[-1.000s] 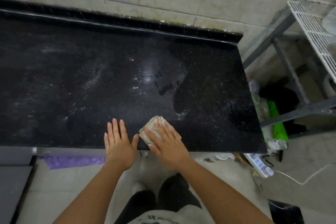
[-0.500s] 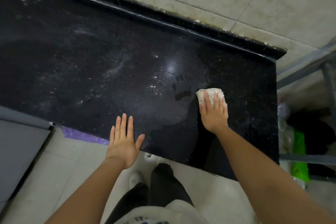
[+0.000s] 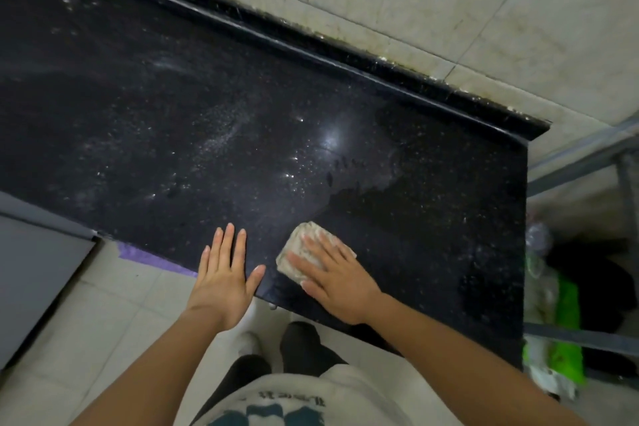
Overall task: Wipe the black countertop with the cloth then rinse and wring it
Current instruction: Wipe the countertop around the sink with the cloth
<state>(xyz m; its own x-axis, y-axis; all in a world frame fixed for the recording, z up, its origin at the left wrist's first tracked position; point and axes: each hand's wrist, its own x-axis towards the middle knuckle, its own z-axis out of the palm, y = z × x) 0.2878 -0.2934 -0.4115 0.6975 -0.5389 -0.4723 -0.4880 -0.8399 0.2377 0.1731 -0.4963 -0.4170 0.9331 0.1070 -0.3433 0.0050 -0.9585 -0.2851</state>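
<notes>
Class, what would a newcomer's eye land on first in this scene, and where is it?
The black countertop, dusted with pale specks, fills the upper left. Near its front edge the right hand presses flat on a folded beige cloth, with the left hand spread open beside it.

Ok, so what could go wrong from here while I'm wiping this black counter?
1. The cloth under your flat right hand sits near the front edge of the countertop; a pull toward you could sweep grit onto the floor.
2. The left hand rests at that edge and may leave prints like the fingermarks already showing.
3. The pale dusty streak further left could get missed.
</notes>
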